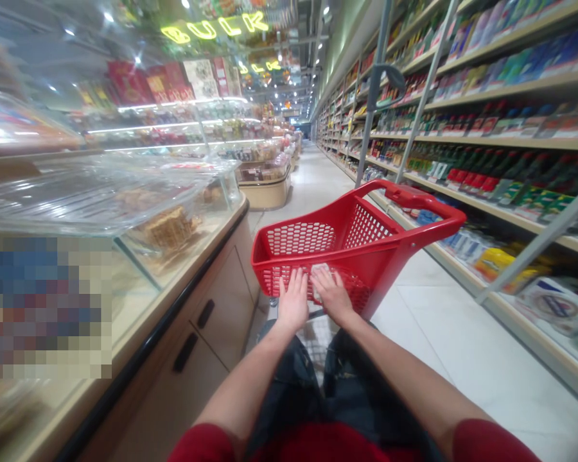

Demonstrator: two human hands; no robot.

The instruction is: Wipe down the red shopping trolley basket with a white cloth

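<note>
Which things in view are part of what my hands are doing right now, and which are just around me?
In use:
left hand and right hand, at the basket's side
red shopping cart
whitish cloth or wipe, at the right hand's fingers

Just around:
glass display case, left
stocked shelves, right
lit "BULK" sign, overhead

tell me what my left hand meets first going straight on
Probably the near side of the red shopping cart; the left hand may already touch it, but depth is unclear.
</note>
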